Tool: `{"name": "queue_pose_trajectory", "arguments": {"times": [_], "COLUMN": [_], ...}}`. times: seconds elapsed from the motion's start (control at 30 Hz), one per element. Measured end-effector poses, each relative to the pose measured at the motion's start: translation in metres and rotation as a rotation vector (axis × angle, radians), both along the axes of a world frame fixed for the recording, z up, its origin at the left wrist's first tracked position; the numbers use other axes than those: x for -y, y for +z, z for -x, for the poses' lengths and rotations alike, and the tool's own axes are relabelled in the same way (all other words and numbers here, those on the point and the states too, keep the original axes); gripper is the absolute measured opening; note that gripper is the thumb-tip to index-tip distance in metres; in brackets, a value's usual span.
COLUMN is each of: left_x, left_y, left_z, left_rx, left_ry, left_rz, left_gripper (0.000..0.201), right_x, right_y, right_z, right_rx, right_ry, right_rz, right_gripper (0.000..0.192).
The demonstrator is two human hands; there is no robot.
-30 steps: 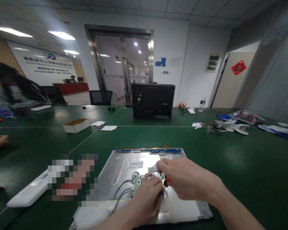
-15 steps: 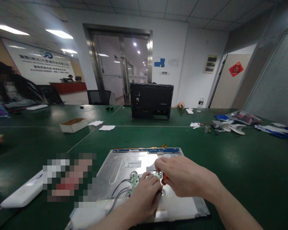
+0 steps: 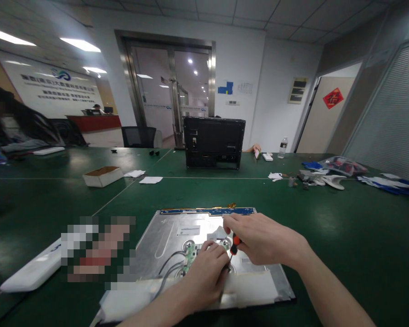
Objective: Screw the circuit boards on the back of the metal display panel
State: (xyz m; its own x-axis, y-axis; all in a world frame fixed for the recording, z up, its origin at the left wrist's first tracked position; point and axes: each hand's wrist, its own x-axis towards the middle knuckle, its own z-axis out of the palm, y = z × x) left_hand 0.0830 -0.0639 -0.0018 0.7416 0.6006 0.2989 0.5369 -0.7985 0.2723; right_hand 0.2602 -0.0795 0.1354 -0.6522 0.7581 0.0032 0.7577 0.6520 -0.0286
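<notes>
Flat silver metal panel [image 3: 173,243] lies near the person on the dark green worktop [image 3: 344,245], face bearing a white label [image 3: 189,230] and round metal fittings. Narrow blue circuit strip [image 3: 238,211] runs along its far edge; wide cream-coloured band [image 3: 252,286] crosses the near part. Small green circuit board [image 3: 191,254] sits mid-panel, grey cables [image 3: 168,274] leaving its left side. Left hand [image 3: 209,268] rests over the board, fingers bent and close together; whether they pinch anything, cannot tell. Right hand [image 3: 266,238] has its fingers clamped on the orange-and-black screwdriver [image 3: 236,244], tilted, tip down beside the left fingers. Panel's left edge partly masked by pixelation; long white rounded case [image 3: 30,268] lies beyond that. Right edge borders a broad stretch of worktop. Past the far edge, open surface runs to the upright black monitor housing [image 3: 214,143].
</notes>
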Motion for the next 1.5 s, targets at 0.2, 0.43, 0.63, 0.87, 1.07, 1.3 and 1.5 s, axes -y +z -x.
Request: {"name": "queue_pose_trajectory", "arguments": {"times": [0.2, 0.43, 0.63, 0.87, 1.07, 1.3, 1.5], "left_x": [0.001, 0.002, 0.002, 0.003, 0.004, 0.003, 0.003], "left_y": [0.001, 0.006, 0.005, 0.007, 0.006, 0.003, 0.002], "left_z": [0.0, -0.001, -0.001, -0.001, -0.002, -0.002, -0.002], "left_rx": [-0.011, -0.02, -0.018, -0.01, 0.005, -0.017, -0.021], "left_ry": [0.01, 0.044, 0.052, 0.043, 0.046, 0.028, 0.039], "left_rz": [-0.001, 0.011, 0.012, 0.025, 0.012, 0.008, 0.004], "left_gripper": [0.014, 0.012, 0.013, 0.012, 0.012, 0.017, 0.013], "right_x": [-0.001, 0.003, 0.005, 0.002, -0.002, -0.001, -0.004], "right_y": [0.004, 0.0, -0.001, -0.001, -0.002, -0.002, -0.001], "right_z": [0.007, 0.008, 0.011, 0.016, 0.02, 0.015, 0.007], "right_rx": [0.031, -0.003, 0.011, 0.053, 0.062, 0.029, -0.053], "right_ry": [-0.097, 0.012, 0.013, -0.111, -0.147, -0.036, 0.111], "right_rz": [-0.049, -0.071, -0.094, -0.106, -0.115, -0.066, 0.011], "right_gripper": [0.019, 0.017, 0.013, 0.015, 0.027, 0.013, 0.026]}}
